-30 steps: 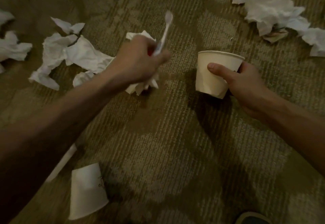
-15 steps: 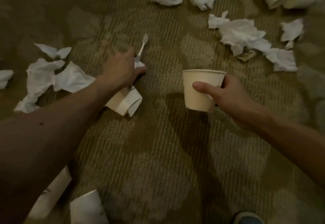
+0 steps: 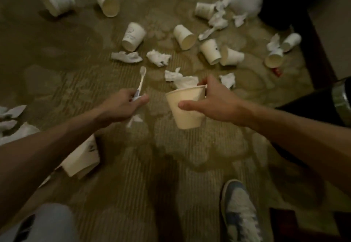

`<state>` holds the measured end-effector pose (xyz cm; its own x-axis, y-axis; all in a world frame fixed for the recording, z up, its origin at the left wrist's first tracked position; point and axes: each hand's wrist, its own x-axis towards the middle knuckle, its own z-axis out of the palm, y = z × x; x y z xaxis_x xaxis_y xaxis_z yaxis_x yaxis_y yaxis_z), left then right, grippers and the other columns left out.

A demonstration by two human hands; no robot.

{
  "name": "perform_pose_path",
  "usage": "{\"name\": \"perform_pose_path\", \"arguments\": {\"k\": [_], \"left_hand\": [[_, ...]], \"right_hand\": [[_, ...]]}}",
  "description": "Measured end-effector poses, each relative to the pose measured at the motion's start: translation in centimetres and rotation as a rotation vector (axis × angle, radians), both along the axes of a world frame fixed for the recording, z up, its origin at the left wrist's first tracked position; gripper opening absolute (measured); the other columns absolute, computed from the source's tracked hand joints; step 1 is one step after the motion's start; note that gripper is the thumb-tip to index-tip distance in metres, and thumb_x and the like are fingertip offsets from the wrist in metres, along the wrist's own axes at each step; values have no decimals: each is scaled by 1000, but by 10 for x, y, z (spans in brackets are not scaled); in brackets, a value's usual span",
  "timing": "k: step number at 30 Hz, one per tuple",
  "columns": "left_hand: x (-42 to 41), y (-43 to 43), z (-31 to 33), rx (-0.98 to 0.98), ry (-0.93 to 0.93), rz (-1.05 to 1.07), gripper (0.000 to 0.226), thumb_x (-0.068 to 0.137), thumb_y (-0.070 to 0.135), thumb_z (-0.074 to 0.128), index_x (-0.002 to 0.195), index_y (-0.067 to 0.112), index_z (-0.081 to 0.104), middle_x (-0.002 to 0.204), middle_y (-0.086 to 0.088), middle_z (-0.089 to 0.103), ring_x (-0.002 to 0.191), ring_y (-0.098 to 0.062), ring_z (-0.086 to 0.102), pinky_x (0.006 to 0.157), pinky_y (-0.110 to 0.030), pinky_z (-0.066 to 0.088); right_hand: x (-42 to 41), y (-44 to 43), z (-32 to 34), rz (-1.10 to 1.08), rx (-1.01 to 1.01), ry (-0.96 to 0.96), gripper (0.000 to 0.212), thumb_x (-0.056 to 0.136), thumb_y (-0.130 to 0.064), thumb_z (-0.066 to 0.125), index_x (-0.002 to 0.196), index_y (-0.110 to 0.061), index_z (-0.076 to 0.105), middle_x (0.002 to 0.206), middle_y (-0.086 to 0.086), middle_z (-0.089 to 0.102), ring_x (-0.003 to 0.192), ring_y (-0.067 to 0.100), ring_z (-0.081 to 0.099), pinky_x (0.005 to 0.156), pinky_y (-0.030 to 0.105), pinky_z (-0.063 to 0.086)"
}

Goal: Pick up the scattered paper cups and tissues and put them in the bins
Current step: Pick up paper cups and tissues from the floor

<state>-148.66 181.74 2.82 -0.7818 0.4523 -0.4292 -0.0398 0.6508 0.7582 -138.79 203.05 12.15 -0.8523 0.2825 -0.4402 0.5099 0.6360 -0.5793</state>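
Observation:
My right hand (image 3: 214, 101) grips an upright paper cup (image 3: 185, 108) by its rim and side, held above the carpet. My left hand (image 3: 121, 105) holds a white toothbrush (image 3: 141, 79), its head pointing away from me. Several paper cups lie tipped on the carpet ahead, among them one with a logo (image 3: 133, 36) and one near the middle (image 3: 184, 36). Crumpled tissues (image 3: 158, 57) lie between them, and one tissue (image 3: 183, 81) sits just behind the held cup. Another cup (image 3: 81, 160) lies under my left forearm.
More tissues (image 3: 11, 116) lie at the far left. A dark bin with a white liner (image 3: 247, 0) stands at the top right. Dark furniture (image 3: 322, 51) runs along the right edge, with a shiny metal object (image 3: 341, 97) beside it. My shoe (image 3: 240, 211) is at the bottom right.
The view has risen and tilted forward, revealing many cups ahead. Both hands have lifted away from the floor, the left still holding the toothbrush and the right still holding the cup.

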Motion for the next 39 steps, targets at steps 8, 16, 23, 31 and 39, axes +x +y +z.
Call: {"name": "perform_pose_path", "arguments": {"k": [8,16,23,31,39], "left_hand": [[18,139,93,513,-261,302,52,100,57,38,110,12,64,88,-9,68,72,-23,64,60,-33,49],[66,317,142,777,-320,265,40,102,51,38,117,17,54,89,-1,66,78,-15,66,72,-33,55],[137,428,143,695,-200,-143,44,104,49,28,133,17,39,129,1,54,117,-17,53,94,-33,39],[183,487,126,566,74,-552,26,104,43,32,107,19,39,85,-1,53,78,-22,55,58,-35,34],[175,525,108,139,484,-873,21,104,33,45,99,17,56,74,1,37,58,-12,33,49,-27,26]], "right_hand": [[-31,75,112,63,197,15,71,70,-56,78,120,-21,43,99,-6,60,77,7,65,47,21,52],[27,212,182,-42,409,-13,50,73,-52,75,100,-14,57,87,1,65,62,6,67,46,21,52],[120,316,184,-260,468,-128,59,53,-64,72,89,-20,57,80,4,69,60,10,69,42,20,51],[183,398,131,-381,398,-133,24,93,-42,58,89,-19,57,65,-9,72,61,5,69,43,17,49],[205,422,83,-262,243,-264,17,96,-36,55,98,-25,67,82,-16,73,70,3,70,53,15,52]]}}
